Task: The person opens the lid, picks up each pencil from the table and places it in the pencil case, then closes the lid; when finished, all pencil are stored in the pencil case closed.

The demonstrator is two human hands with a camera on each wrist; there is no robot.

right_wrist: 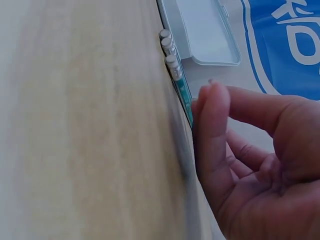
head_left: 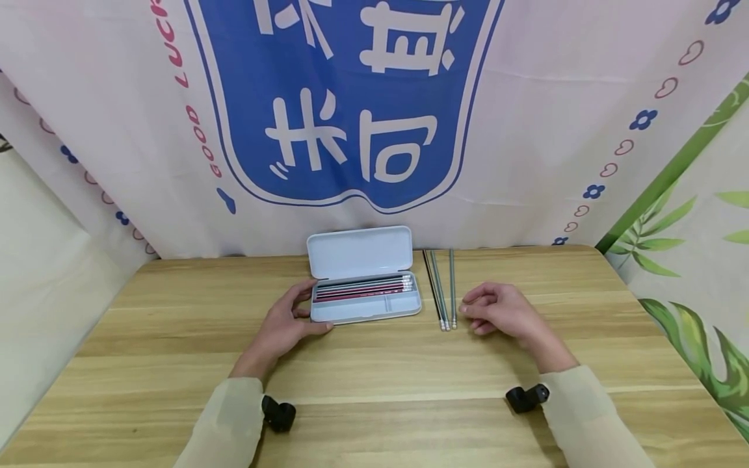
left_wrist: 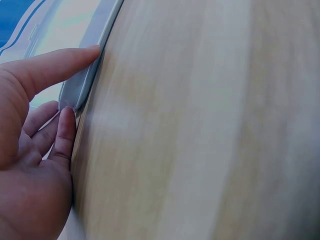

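A light-blue pencil case (head_left: 351,312) lies on the table with its lid (head_left: 360,253) tilted up behind it. Several dark and red pencils (head_left: 363,288) lie lengthwise inside. My left hand (head_left: 287,325) holds the case's left end, thumb along the front edge and fingers at the side. To the right of the case lie three loose pencils, a black one (head_left: 432,286) and two green ones (head_left: 452,286), their eraser ends towards me. My right hand (head_left: 497,311) is just right of them, fingers loosely bent and holding nothing; its fingertips (right_wrist: 212,95) show close to the pencils.
The wooden table (head_left: 386,396) ends at a printed cloth (head_left: 526,130) hanging behind the case. A narrow divided compartment (head_left: 400,303) runs along the case's front. Black wrist cameras (head_left: 278,413) are worn at both sleeves.
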